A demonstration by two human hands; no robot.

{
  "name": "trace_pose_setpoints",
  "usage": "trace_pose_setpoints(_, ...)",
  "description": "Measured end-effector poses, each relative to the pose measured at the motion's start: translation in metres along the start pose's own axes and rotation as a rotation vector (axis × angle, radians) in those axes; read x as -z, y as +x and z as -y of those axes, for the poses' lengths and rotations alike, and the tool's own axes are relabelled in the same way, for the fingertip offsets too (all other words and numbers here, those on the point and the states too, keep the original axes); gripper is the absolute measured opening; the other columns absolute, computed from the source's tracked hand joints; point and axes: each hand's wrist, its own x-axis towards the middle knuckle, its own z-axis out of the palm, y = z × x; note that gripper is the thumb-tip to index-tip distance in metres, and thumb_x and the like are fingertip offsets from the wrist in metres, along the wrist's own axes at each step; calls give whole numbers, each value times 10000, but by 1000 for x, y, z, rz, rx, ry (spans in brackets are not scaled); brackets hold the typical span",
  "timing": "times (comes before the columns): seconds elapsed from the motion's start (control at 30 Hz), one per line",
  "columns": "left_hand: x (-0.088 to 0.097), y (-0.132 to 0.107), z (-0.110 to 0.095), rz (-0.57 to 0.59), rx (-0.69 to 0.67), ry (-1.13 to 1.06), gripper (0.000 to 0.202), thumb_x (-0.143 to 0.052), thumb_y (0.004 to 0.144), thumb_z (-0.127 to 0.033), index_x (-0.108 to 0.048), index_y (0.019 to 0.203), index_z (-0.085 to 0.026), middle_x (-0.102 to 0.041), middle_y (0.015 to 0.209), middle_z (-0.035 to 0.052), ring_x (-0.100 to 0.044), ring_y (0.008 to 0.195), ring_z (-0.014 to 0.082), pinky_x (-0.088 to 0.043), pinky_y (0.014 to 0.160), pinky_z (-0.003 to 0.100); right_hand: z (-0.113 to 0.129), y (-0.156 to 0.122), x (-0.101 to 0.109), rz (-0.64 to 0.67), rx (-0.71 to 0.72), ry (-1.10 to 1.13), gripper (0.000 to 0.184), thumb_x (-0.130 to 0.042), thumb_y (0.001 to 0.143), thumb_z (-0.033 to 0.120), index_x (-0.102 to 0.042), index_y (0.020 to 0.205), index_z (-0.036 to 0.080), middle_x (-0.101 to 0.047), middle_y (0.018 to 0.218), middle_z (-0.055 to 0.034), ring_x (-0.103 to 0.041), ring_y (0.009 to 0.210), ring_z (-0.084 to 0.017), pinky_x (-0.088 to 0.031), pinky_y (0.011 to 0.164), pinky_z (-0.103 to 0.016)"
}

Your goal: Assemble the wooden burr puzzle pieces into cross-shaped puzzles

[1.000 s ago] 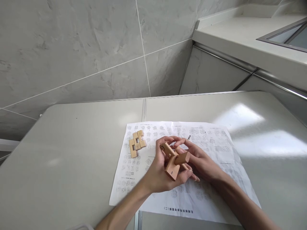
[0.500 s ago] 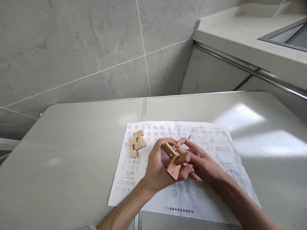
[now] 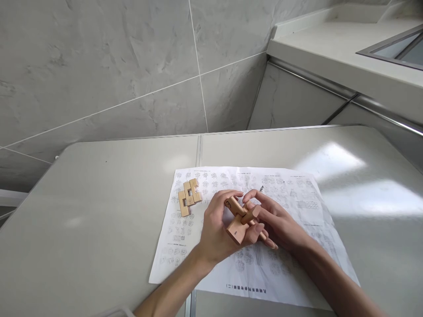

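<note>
Between my two hands is a partly joined wooden burr puzzle [image 3: 237, 229], made of notched pieces that cross one another, with small dark marks on some faces. My left hand [image 3: 214, 226] is wrapped round it from the left, thumb along its lower right side. From the right, my right hand [image 3: 276, 218] pinches the piece that sticks out on that side; its fingertips are partly hidden behind the wood. Several loose notched wooden pieces [image 3: 189, 197] lie side by side to the left of my hands, on the printed sheet [image 3: 211, 275].
The creased sheet, printed with small puzzle diagrams, lies on a pale table [image 3: 99, 220] with a metal seam. A small dark grey object [image 3: 261, 189] rests on the paper beyond my right hand. Behind are a grey tiled wall [image 3: 132, 57] and a white counter [image 3: 330, 44].
The puzzle has tilted a little in my hands, and the piece at its right has turned and shifted slightly left. The loose pieces have stayed put.
</note>
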Motion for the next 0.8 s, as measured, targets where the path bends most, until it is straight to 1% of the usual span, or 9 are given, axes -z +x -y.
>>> trace_pose_setpoints(0.1, 1, 0, 0, -9, -21, 20, 561, -904, 800, -485, -666, 1247, -244, -730, 1234, 108, -731, 1107, 300, -637, 972, 496, 0, 0, 0, 12, 9, -3, 327, -696, 1042, 520, -525, 1153, 264, -561, 524, 111, -450, 324, -72, -354, 331, -129)
trace_pose_setpoints(0.2, 0, 0, 1, -7, -33, 32, 532, -900, 814, -454, -675, 1247, -242, -739, 1241, 107, -736, 1109, 295, -640, 971, 490, 0, 1, 1, 11, 24, -5, 313, -702, 1042, 503, -524, 1138, 265, -573, 563, 109, -469, 330, -67, -374, 338, -132)
trace_pose_setpoints(0.3, 0, -1, 1, -2, -29, 30, 559, -902, 818, -465, -667, 1274, -244, -741, 1255, 110, -735, 1127, 300, -638, 984, 501, -1, 1, 2, 4, 23, -1, 311, -705, 1041, 500, -523, 1137, 266, -570, 571, 109, -476, 331, -70, -379, 338, -137)
trace_pose_setpoints(0.43, 0, -1, 2, 23, 2, 17, 605, -896, 823, -534, -652, 1299, -251, -741, 1263, 118, -727, 1154, 316, -632, 997, 518, 0, 0, 1, -18, 17, -1, 324, -725, 1023, 506, -533, 1119, 263, -574, 582, 102, -472, 330, -74, -371, 334, -151)
trace_pose_setpoints(0.53, -1, -1, 2, 47, 25, -34, 631, -881, 831, -584, -644, 1308, -246, -731, 1267, 123, -723, 1155, 316, -625, 1001, 518, 1, -1, -1, -42, 19, 2, 301, -724, 1024, 497, -550, 1084, 260, -558, 568, 100, -449, 334, -72, -353, 338, -156)
trace_pose_setpoints(0.7, -2, -1, 3, 108, 100, -112, 703, -886, 820, -623, -598, 1341, -250, -733, 1267, 122, -737, 1089, 293, -619, 980, 501, 4, -1, -6, -117, 42, 1, 297, -721, 1020, 507, -561, 1067, 262, -581, 602, 75, -426, 354, -78, -311, 345, -174)
trace_pose_setpoints(0.8, -1, -2, 4, 141, 143, -135, 780, -896, 802, -642, -557, 1387, -252, -744, 1259, 126, -734, 1118, 313, -605, 1000, 525, 5, -1, -8, -168, 67, 12, 332, -737, 996, 531, -562, 1062, 257, -586, 624, 66, -408, 362, -79, -303, 350, -186)
